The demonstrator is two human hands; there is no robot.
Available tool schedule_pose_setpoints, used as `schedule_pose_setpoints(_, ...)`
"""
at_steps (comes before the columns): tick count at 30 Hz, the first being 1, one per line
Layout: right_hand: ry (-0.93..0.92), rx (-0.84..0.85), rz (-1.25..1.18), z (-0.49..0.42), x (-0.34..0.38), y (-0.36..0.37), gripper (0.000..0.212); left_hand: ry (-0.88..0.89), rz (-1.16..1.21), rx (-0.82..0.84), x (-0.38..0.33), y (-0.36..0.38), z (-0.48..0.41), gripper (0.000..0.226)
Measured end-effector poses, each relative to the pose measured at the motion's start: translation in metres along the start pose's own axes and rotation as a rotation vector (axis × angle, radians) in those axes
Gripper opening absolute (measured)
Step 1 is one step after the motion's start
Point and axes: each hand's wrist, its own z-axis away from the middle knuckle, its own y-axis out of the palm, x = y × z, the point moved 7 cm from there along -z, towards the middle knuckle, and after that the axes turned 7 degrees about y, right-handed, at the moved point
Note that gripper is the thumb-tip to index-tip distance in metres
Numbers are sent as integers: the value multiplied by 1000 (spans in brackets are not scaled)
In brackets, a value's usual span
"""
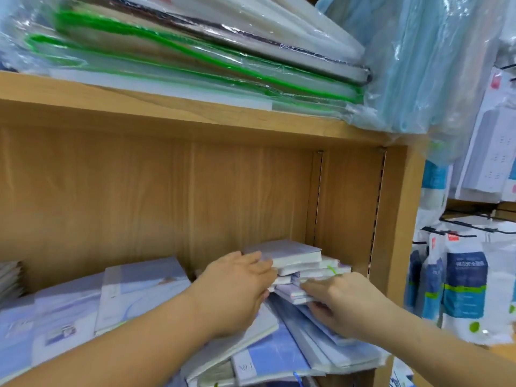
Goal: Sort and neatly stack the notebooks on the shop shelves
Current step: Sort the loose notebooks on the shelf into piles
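At the right end of the wooden shelf [391, 247], my left hand [234, 289] clasps the crooked stack of small notebooks [301, 261] while my right hand [343, 305] pinches its lowest books, and a tug could, I judge, slide it off the slanted larger notebooks [279, 358] beneath.

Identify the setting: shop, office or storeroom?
Most likely a stationery shop: wood-look shelving holding shrink-wrapped notebooks, plastic-bagged folders piled on the shelf above, and branded retail packs hanging in a display at right.
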Motion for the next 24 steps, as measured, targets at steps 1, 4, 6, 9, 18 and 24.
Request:
schedule_pose_setpoints(1,21,-45,-8,1,0,-4,14,-11,-26,54,6,10,-4,35)
schedule_pose_setpoints(4,59,-156,-9,-5,-6,-15,12,-111,-94,143,24,31,1,54)
schedule_pose_setpoints(6,69,-108,33,-18,-10,-21,11,-183,-103,160,34,31,4,75)
schedule_pose_setpoints(9,73,-55,7,-21,-16,-33,20,-225,-84,115,36,18,-3,65)
schedule_pose_setpoints(18,309,193,-366,63,-23,-16,62,-102,292,-12,-54,12,-23,31)
schedule_pose_setpoints(24,376,360,-275,100,-44,-11,80,-167,56,26,-61,18,-42,28)
